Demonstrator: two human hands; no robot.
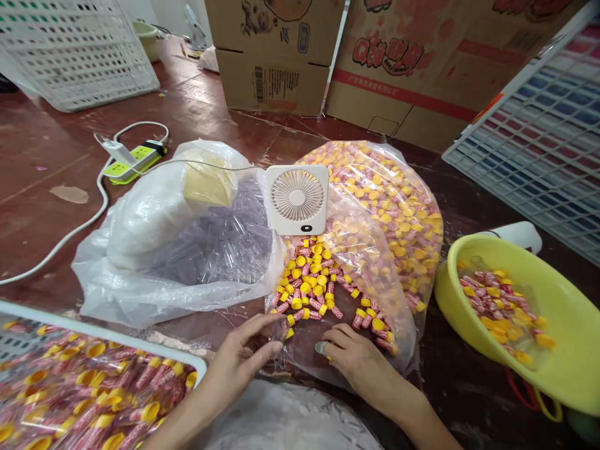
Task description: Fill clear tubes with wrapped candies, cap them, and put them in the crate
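My left hand [246, 350] is closed, thumb and fingers around a clear plastic tube [280, 330] at the fingertips. My right hand [354, 359] has its fingers curled down over the clear plastic bag; a bit of yellow shows beneath them, but what they hold is hidden. Just beyond both hands lies a loose pile of small red-and-white patterned bottles with yellow caps [309, 281]. They spill from the mouth of a big clear bag [370, 181] full of the same bottles. Left of the pile, a white bag [126, 287] lies open with many clear tubes [229, 244] inside.
A small white fan [296, 199] stands behind the pile, its cable running to a power strip [135, 164]. Filled tubes crowd a white crate [199, 365] at lower left. A yellow basin [557, 319] sits right. Cardboard boxes [276, 56] and a white rack [529, 144] stand behind.
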